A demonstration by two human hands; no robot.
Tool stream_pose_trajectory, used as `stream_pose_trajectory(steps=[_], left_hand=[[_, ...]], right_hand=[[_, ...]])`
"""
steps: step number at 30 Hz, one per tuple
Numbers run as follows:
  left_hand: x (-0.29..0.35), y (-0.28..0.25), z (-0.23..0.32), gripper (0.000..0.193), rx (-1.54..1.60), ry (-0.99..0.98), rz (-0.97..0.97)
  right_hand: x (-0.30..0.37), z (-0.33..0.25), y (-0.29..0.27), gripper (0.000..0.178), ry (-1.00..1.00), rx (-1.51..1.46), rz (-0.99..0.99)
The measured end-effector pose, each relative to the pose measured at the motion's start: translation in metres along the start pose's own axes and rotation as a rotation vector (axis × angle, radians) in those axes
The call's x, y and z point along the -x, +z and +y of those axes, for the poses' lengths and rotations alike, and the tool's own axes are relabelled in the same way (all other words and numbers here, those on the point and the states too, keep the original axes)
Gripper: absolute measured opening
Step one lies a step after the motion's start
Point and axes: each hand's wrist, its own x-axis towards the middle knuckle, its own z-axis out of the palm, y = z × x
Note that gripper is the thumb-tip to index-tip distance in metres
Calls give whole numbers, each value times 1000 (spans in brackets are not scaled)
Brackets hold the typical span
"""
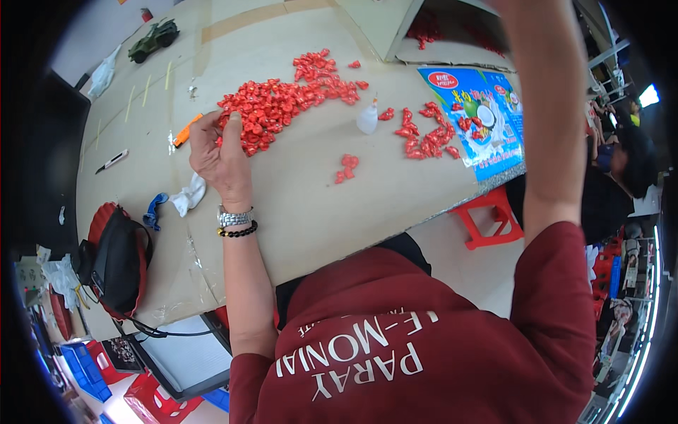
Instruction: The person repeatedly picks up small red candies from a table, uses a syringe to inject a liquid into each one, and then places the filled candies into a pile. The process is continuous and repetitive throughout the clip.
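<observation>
A large pile of small red wrapped candies [282, 99] lies on the tan table [318, 205]. My left hand [219, 152], with a wristwatch and a bead bracelet at the wrist, rests at the pile's left end, its fingers curled around a few candies. A smaller heap of red candies [427, 138] lies to the right, beside a blue printed bag [487, 134], and a few loose candies [346, 168] sit in between. My right arm [544, 106] is raised and leaves the picture at the top, so its hand is out of sight.
A small white bottle [367, 119], an orange cutter [186, 131], a white cloth [189, 194] and a red-and-black bag [116, 261] lie on the table. A green toy vehicle [152, 39] stands far left. A red stool [491, 219] and another person [625, 169] are to the right.
</observation>
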Motion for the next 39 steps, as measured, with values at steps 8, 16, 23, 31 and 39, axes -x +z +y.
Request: stream_pose_trajectory(steps=[8,16,23,31,39], left_hand=[[33,44,51,34,275,-219,-402],[101,60,61,52,294,-432,-772],[123,61,52,61,141,-347,-847],[98,29,58,36,-517,-172,-825],[44,36,41,16,-575,17,-687]], right_hand=[[204,26,-6,44,854,-417,23],[254,22,18,33,1016,-794,-68],[272,31,22,16,1078,-841,-100],[289,79,-7,8,918,-171,-95],[280,83,-22,15,1051,-418,107]])
